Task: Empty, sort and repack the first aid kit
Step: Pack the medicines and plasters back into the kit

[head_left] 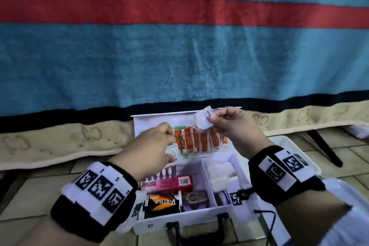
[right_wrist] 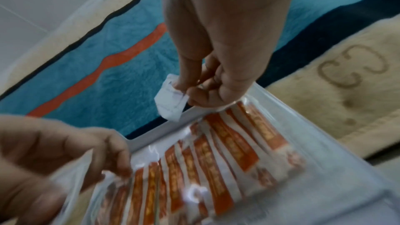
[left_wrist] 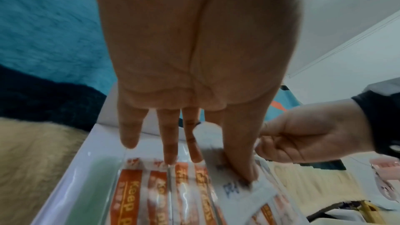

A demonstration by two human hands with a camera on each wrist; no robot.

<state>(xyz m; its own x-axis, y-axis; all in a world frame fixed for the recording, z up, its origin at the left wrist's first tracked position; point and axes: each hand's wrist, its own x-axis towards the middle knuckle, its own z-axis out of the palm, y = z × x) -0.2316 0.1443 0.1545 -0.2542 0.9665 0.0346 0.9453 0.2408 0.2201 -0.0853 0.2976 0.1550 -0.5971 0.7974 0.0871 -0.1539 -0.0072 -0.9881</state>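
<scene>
- right hand [head_left: 229, 124] pinches a small white sachet [head_left: 203, 121] above the open first aid kit [head_left: 199, 217], lifted clear for sorting.
- left hand [head_left: 153, 146] pinches the clear bag of orange plasters [head_left: 199, 142], steadying it over the kit.

A large blue blanket [head_left: 179, 62] fills the far half of the scene, with a red stripe [head_left: 179, 10] running left to right across it and a dark band [head_left: 60, 116] along its near edge. Nearer than that band lies a beige border [head_left: 50, 142] printed with faint interlocking C shapes. Pale floor tiles [head_left: 34, 191] cover the near ground. At far right a dark slanted leg [head_left: 323, 148] stands on the tiles.
</scene>
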